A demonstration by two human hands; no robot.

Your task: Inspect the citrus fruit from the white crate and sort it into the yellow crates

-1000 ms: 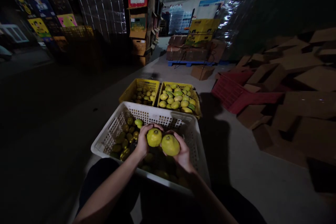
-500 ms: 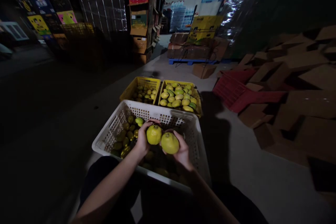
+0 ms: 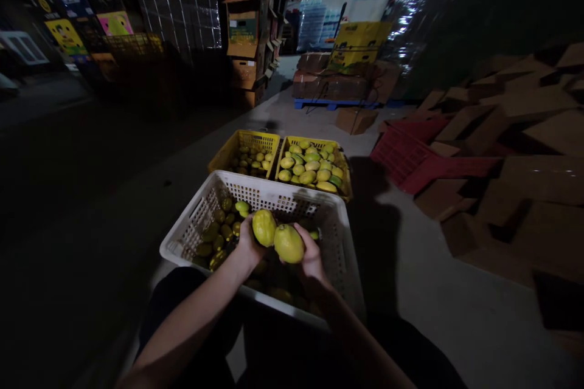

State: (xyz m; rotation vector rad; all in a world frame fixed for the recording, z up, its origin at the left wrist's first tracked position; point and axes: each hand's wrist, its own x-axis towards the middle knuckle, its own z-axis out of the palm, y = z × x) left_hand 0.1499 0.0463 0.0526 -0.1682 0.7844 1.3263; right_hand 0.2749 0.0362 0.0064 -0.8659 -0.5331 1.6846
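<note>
Above a white crate (image 3: 274,194) my left hand (image 3: 247,245) is wrapped round a yellow-green fruit (image 3: 263,228). Its neighbour, a second yellow-green fruit (image 3: 289,244), is held by my right hand (image 3: 311,257). The two fruits touch or nearly touch, side by side. Several green and yellowish fruits (image 3: 210,233) lie in the left part of the white crate. Deep shadow and my forearms hide much of its bottom.
Beyond the white crate stand a yellow crate (image 3: 219,154) of small fruits and another yellow crate (image 3: 347,185) full of larger ones. A red crate (image 3: 401,158) and cardboard boxes (image 3: 538,188) lie at the right. Boxes (image 3: 244,73) are stacked behind.
Both fruits have been tilted in my hands, their tops now turned differently. The hands have shifted slightly left and up.
</note>
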